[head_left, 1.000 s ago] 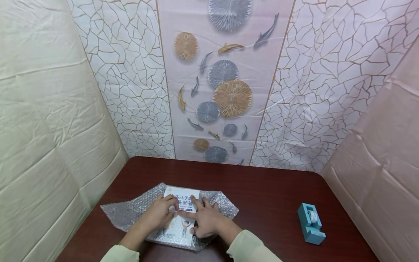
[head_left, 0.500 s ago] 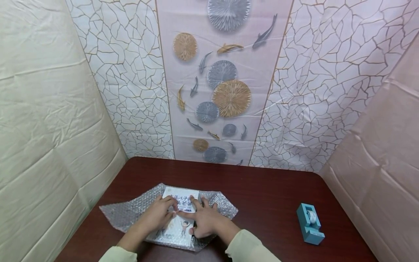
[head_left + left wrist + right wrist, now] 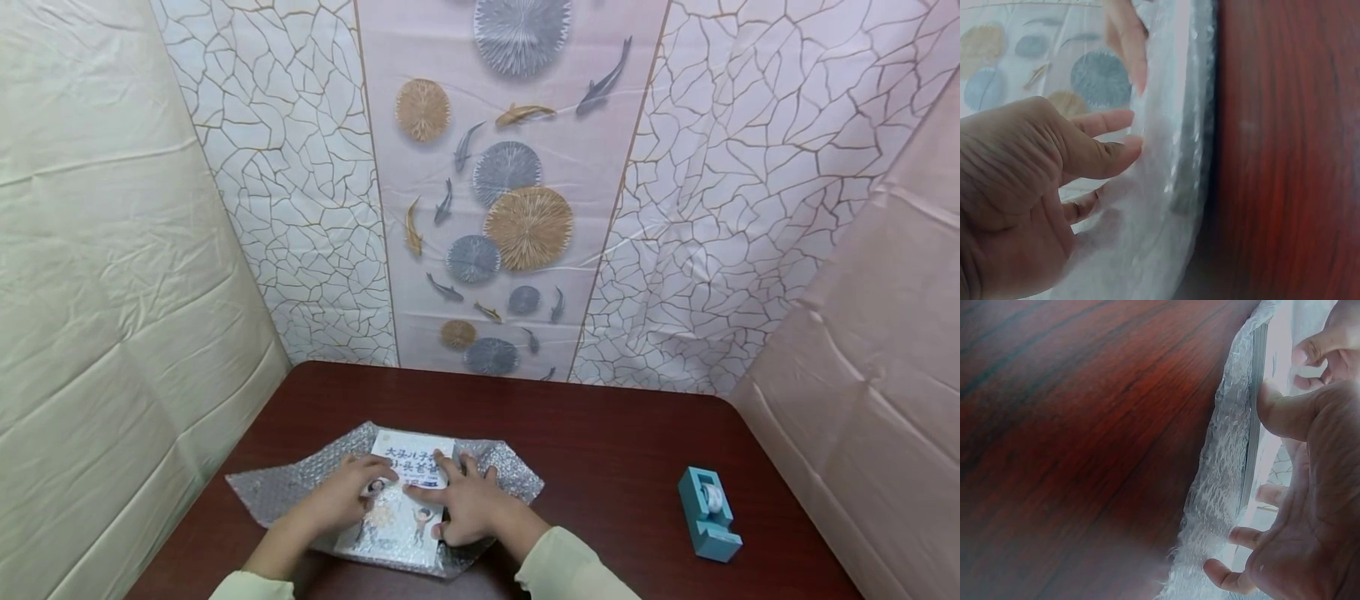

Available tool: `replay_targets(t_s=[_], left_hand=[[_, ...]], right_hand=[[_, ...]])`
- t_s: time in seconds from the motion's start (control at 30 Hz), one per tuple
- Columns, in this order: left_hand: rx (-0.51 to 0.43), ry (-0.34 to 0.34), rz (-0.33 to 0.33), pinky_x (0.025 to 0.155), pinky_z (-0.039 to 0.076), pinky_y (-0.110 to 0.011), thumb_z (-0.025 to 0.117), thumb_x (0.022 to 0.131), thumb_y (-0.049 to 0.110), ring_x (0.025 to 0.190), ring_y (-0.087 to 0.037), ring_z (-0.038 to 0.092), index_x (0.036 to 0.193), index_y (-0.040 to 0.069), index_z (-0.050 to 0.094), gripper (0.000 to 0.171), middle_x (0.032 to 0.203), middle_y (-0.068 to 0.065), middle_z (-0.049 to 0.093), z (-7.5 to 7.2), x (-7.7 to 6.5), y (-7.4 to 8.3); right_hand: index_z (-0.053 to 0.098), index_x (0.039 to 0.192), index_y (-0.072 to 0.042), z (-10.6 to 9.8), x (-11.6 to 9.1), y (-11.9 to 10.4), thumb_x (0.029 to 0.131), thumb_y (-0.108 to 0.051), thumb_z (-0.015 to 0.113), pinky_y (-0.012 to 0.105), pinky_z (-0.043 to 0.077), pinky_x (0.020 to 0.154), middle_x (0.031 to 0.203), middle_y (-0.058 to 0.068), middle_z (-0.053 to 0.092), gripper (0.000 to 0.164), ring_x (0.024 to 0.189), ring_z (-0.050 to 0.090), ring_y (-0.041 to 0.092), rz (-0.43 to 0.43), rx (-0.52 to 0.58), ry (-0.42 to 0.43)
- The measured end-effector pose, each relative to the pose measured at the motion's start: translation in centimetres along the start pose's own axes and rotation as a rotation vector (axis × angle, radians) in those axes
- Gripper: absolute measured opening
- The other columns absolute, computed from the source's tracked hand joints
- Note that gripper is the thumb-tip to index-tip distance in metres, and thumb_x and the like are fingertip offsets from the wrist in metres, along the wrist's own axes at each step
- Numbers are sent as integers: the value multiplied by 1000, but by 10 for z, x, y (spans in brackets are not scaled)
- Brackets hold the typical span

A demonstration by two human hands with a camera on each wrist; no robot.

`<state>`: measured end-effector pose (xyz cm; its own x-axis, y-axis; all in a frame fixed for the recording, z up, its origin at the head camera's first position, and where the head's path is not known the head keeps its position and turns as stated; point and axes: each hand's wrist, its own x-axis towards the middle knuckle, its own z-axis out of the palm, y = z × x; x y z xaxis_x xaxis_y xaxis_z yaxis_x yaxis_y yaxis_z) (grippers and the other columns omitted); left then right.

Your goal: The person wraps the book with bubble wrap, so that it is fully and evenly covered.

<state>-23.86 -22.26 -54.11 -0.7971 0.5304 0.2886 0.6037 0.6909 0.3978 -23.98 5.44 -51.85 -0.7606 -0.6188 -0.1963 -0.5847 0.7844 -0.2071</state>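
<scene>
A white book with blue lettering and cartoon figures lies face up on a sheet of bubble wrap. The sheet spreads out past its left and right sides, and a glossy layer covers the lower part of the cover. My left hand rests on the left side of the book, fingers loosely bent. Its thumb touches the clear wrap in the left wrist view. With fingers spread, my right hand presses on the cover from the right. Its thumb lies against the book's page edge.
A light-blue tape dispenser with a roll of clear tape stands on the right part of the dark red-brown table. Patterned cloth hangs behind the table, and pale quilted-looking cloth hangs at both sides.
My left hand has moved left from the middle of the cover, away from the right fingertips, uncovering more lettering and a cartoon figure. My right hand has stayed in place.
</scene>
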Motion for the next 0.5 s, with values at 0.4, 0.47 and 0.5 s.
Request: replay_targets(t_s=[0.4, 0.47, 0.5], left_hand=[[-56, -108, -248, 118, 30, -87, 72, 79, -14, 139, -63, 52, 135, 10, 72, 62, 145, -29, 63, -29, -12, 1], [-41, -141, -296, 116, 36, -86, 72, 80, -15, 140, -67, 49, 137, 10, 71, 63, 148, -29, 62, -35, -12, 4], [-15, -147, -299, 113, 41, -84, 71, 80, -16, 138, -67, 50, 138, 10, 71, 63, 148, -29, 62, -37, -13, 5]], right_hand=[[33, 164, -67, -1, 0, -1, 103, -54, 68, 88, 30, 120, 188, 5, 11, 71, 169, 18, 54, 6, 16, -12], [32, 164, -67, -1, 0, 0, 103, -54, 68, 88, 29, 120, 188, 5, 11, 71, 169, 18, 54, 4, 19, -13], [32, 164, -67, -1, 0, 0, 103, -54, 67, 88, 28, 120, 188, 4, 11, 71, 169, 18, 54, 2, 22, -13]])
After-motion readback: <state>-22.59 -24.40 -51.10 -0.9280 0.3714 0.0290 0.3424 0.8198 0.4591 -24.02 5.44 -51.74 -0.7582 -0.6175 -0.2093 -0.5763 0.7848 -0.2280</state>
